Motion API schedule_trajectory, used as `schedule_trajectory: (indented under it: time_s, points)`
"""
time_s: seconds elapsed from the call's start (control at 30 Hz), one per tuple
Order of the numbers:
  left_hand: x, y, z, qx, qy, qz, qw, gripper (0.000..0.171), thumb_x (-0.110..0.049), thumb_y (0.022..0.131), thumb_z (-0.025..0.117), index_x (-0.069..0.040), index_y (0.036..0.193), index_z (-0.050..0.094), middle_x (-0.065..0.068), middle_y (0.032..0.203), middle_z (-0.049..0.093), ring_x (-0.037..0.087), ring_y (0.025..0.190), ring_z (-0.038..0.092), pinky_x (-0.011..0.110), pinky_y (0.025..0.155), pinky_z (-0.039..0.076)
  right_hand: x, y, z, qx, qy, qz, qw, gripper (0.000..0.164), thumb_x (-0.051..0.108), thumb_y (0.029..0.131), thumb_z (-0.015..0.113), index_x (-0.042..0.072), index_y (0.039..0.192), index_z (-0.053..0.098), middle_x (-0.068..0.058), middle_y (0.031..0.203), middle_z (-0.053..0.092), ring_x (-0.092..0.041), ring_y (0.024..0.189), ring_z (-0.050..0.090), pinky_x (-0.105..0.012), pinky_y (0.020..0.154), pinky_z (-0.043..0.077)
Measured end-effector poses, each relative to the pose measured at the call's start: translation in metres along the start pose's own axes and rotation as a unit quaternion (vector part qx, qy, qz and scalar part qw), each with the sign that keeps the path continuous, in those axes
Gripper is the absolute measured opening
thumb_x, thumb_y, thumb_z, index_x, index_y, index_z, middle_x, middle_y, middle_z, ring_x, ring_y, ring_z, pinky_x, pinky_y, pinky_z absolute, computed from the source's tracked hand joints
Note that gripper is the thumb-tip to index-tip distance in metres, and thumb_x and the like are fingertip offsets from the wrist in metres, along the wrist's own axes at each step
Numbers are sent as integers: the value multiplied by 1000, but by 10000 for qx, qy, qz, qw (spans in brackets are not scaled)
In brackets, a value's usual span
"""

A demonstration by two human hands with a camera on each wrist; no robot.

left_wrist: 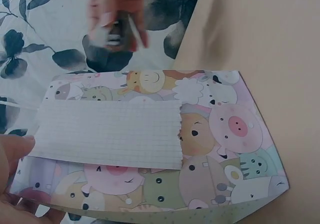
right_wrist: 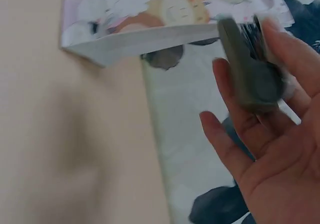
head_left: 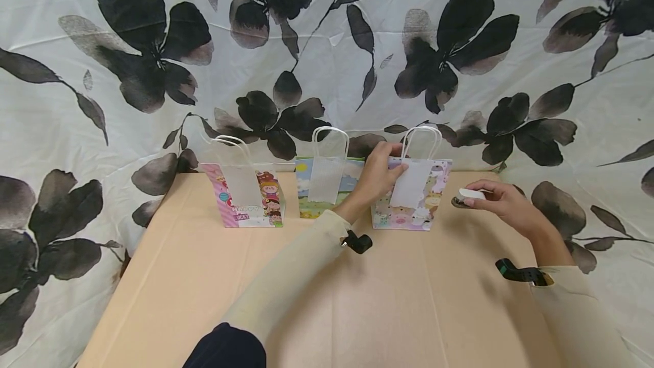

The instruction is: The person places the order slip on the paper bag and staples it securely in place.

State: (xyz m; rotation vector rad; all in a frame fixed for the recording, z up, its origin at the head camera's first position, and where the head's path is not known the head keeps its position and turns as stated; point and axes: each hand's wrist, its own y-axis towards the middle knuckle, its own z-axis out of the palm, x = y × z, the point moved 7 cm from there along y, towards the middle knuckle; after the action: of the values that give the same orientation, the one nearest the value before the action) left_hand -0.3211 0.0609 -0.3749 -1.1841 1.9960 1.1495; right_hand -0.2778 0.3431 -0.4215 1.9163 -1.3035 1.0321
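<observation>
A lilac paper gift bag (head_left: 393,217) with cartoon animals stands at the right of three bags. A squared white paper slip (left_wrist: 110,134) lies against its front, below the white handles (head_left: 422,135). My left hand (head_left: 375,178) pinches the bag's upper left edge, thumb in front and fingers behind. To the right of that bag, my right hand (head_left: 503,203) holds a small stapler (right_wrist: 250,79) between thumb and fingers, apart from the bag. The stapler looks white on one side and dark on the other, and is blurred in both wrist views.
A pink and white bag (head_left: 250,217) stands at the left, and a blue and green bag (head_left: 305,206) in the middle. Each carries a white slip on its front. Behind the tan table (head_left: 388,300) hangs a flowered cloth (head_left: 357,72).
</observation>
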Motion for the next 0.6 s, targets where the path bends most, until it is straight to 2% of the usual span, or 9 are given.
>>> schedule_trajectory:
  time_s: [0.23,0.47,0.6]
  points:
    - [-11,-6,-10,-33,30,229,9997,51,-14,95,73,-5,141,53,8,132,54,20,128,55,21,109,39,-27,-3,27,1087,-36,16,9941,26,11,96,70,3,121,66,-8,112,67,-15,97,64,-23,84,54]
    - [-20,-11,-20,-59,148,469,9988,58,-17,94,75,-7,145,49,9,141,50,18,133,49,23,112,37,-44,-5,52,1731,-134,-174,9847,26,7,92,74,5,117,69,-13,113,69,-13,97,63,-21,82,51]
    - [-28,-16,-26,-20,153,689,9975,61,-16,93,76,-6,146,48,9,143,49,18,134,48,24,112,38,-49,-6,62,1970,-287,-272,9796,26,9,91,75,7,116,70,-10,111,70,-10,98,61,-22,85,49]
